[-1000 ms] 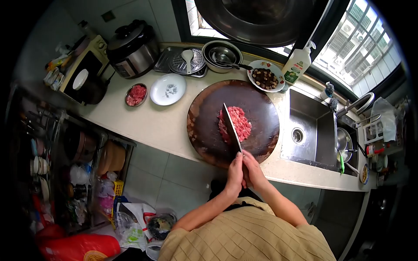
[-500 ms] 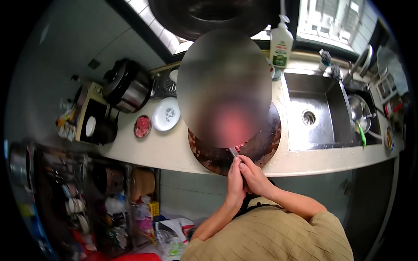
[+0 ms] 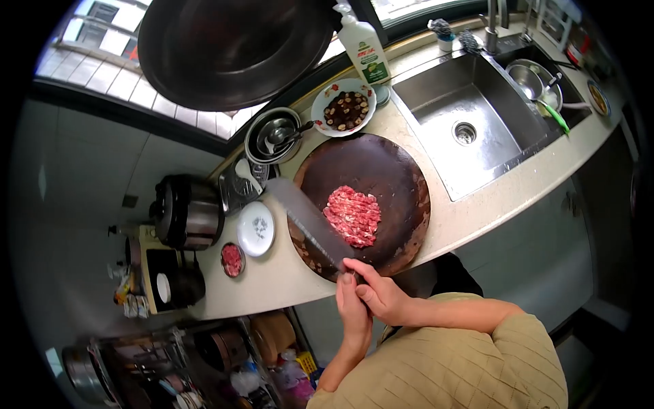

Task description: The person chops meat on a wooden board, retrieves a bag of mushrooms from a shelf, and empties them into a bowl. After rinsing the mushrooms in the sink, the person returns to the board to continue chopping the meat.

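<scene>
A wide cleaver (image 3: pixel 310 221) points up and to the left over the left part of a round dark chopping board (image 3: pixel 402 184). Both of my hands are wrapped round its handle at the board's front edge. My left hand (image 3: pixel 353 307) is on the left side and my right hand (image 3: pixel 385 296) presses against it from the right. The handle is mostly hidden by my fingers. Chopped red meat (image 3: pixel 353 215) lies in a flat heap mid-board, just right of the blade.
Behind the board stand a floral bowl (image 3: pixel 315 105) of mushrooms, nested metal bowls (image 3: pixel 251 140) and a pump bottle (image 3: pixel 364 48). Leftward are a white plate (image 3: pixel 256 230), a small meat bowl (image 3: pixel 232 260) and a cooker (image 3: pixel 187 211). The sink (image 3: pixel 470 123) is right; a wok (image 3: pixel 235 51) hangs above.
The view has turned and shifted. A blur that covered much of the board is gone, so the meat and blade now show. My hands remain together on the handle.
</scene>
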